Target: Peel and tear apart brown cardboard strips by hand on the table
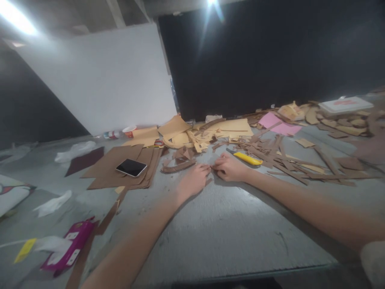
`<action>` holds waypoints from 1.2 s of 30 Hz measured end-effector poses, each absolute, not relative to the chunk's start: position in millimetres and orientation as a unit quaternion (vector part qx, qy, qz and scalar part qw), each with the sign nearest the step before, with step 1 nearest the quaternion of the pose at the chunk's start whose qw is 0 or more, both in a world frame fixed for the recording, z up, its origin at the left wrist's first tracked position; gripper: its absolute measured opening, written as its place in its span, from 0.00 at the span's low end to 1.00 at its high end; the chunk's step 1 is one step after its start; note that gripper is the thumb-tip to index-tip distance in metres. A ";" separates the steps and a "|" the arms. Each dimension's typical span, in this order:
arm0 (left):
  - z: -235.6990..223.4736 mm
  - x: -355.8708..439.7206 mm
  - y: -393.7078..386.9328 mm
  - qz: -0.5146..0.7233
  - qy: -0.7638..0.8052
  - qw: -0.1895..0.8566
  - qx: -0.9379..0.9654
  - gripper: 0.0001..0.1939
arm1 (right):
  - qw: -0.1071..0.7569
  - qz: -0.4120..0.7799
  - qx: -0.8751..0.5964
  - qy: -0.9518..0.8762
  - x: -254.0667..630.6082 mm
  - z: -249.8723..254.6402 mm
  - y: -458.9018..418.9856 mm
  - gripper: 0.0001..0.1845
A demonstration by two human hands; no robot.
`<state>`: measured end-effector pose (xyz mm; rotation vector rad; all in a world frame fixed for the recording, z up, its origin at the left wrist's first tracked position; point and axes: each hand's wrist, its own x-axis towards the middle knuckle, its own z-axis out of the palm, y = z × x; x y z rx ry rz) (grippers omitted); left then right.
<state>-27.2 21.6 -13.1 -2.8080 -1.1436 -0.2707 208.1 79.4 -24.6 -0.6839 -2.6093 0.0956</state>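
Observation:
My left hand (197,178) and my right hand (230,167) meet fingertip to fingertip low over the grey tabletop. Both are closed, pinching what looks like a small brown cardboard strip, mostly hidden by the fingers. A sliver of brown cardboard (208,182) shows beside my left hand's fingers. Just beyond that hand lies a curved piece of layered cardboard (178,167), with folded brown scraps (183,154) behind it. A yellow utility knife (248,158) rests on the table past my right hand, handle toward the right.
Cardboard strips (296,166) spread to the right. At left, a phone (131,167) lies on stacked brown sheets (104,168), with a purple tissue pack (73,245) nearer. Tan sheets (231,127), a pink sheet (279,123), a paper cup (129,131) and a white lid (345,104) sit farther back.

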 end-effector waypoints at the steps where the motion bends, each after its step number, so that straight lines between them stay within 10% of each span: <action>1: -12.4 -27.0 21.0 -0.093 -0.382 0.040 -0.919 0.20 | 0.204 0.019 -0.238 -0.949 207.7 -22.9 78.6 0.13; 36: -11.3 -31.7 19.8 -0.141 -0.383 -0.006 -0.913 0.20 | 0.253 -0.027 -0.252 -0.934 207.4 -33.7 83.6 0.18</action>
